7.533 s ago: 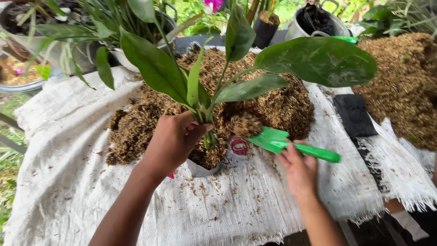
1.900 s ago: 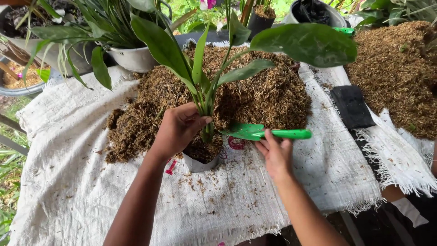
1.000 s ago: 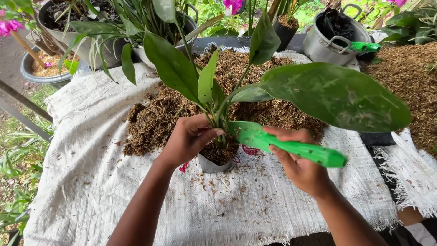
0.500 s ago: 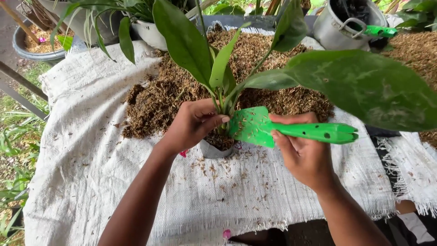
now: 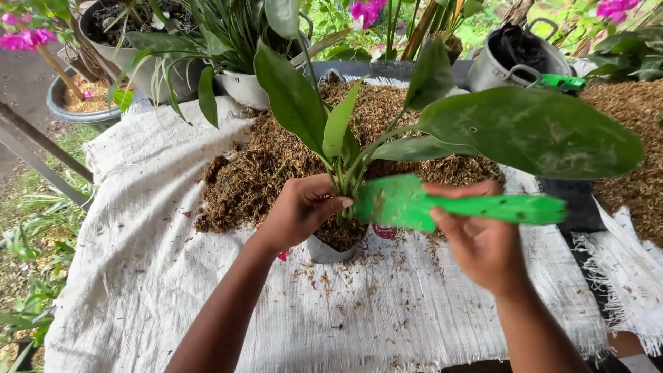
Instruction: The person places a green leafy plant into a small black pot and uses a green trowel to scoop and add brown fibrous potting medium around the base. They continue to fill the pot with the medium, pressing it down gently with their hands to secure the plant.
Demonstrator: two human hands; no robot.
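A young plant (image 5: 338, 138) with long green leaves is standing in a small pale grow bag (image 5: 330, 250) near the middle of the view, the bag sitting on the white woven sacking (image 5: 138, 276) that is covering the tabletop. The left hand (image 5: 300, 211) is gripping the bunched stems just above the bag's rim, fingers curling round them from the 9 o'clock side and keeping the plant upright. The right hand (image 5: 483, 242) is clenching the handle of a green plastic trowel (image 5: 449, 205), which is lying almost level, blurred, its blade pointing toward 9 o'clock and meeting the stems just beside the left fingertips. One very broad leaf (image 5: 539, 131) is stretching out toward 3 o'clock above the trowel handle.

At 12 o'clock behind the bag, a large heap of brown fibrous potting mix (image 5: 276, 166) is spreading over the sacking, with loose crumbs lying scattered at 6 o'clock. A second heap (image 5: 628, 124) is sitting at 3 o'clock. A flat black thing (image 5: 577, 207) is lying between the two heaps. A metal pot (image 5: 514, 59) is standing at 1 o'clock with another green tool (image 5: 561, 81) resting at its rim. Potted leafy plants (image 5: 207, 48) are crowding the 11 o'clock corner
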